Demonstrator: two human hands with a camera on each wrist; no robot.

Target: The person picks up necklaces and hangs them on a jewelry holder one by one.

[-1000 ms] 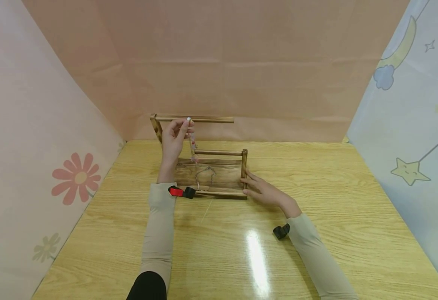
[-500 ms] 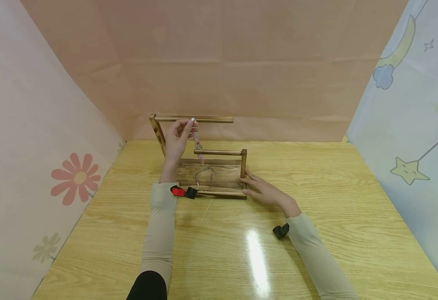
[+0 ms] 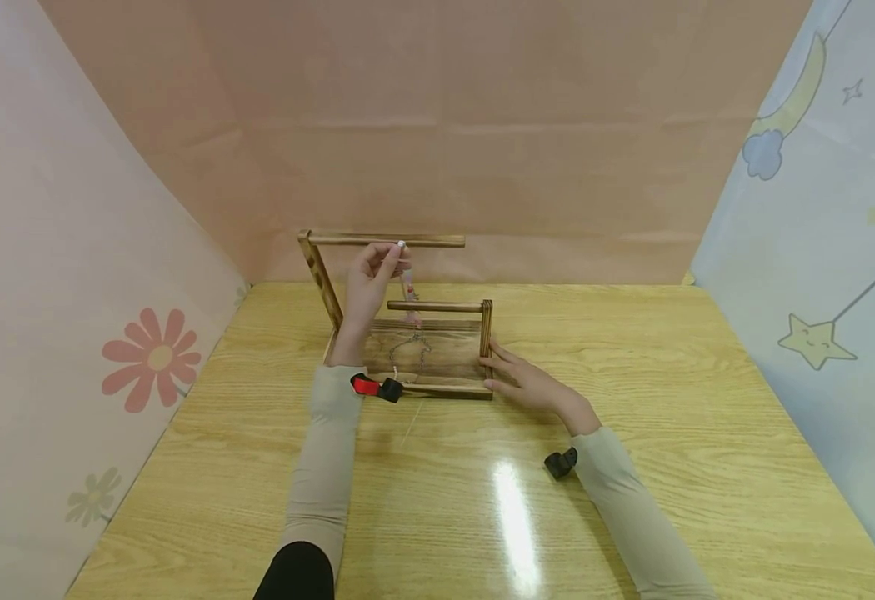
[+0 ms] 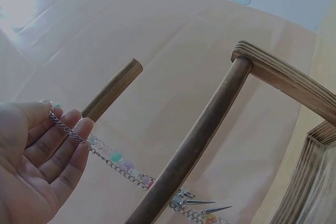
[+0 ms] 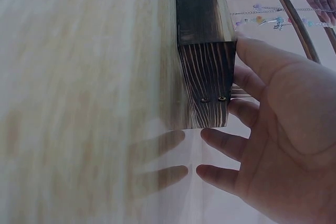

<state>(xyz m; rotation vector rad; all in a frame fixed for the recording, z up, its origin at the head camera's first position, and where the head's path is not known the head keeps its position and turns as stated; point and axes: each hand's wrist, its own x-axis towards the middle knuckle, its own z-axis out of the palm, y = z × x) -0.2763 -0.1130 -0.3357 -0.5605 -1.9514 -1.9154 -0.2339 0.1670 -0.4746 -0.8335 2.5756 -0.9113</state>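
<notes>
My left hand [image 3: 372, 279] is raised in front of the upper bar [image 3: 437, 241] of a brown wooden stand. Its thumb and fingers pinch the top of a beaded chain [image 4: 123, 165], silver links with pastel beads and pointed silver charms. In the left wrist view the chain slants down across the lower bar [image 4: 191, 137], which overlaps it. Below, a silver chain loop [image 3: 411, 340] lies over the stand's tray base [image 3: 456, 354]. My right hand [image 3: 529, 383] rests against the stand's right end post [image 3: 487, 333], fingers mostly straight, fingertips on the wood [image 5: 207, 77].
The stand sits on a light wood-grain table [image 3: 632, 358], near the back. A pinkish-brown backdrop [image 3: 527, 142] rises behind, and patterned sheets flank both sides. The upper bar's right end is free; the lower bar's left end is free too.
My left hand has shifted right along the upper bar, carrying the beaded chain with it. The right hand and the stand have kept their places.
</notes>
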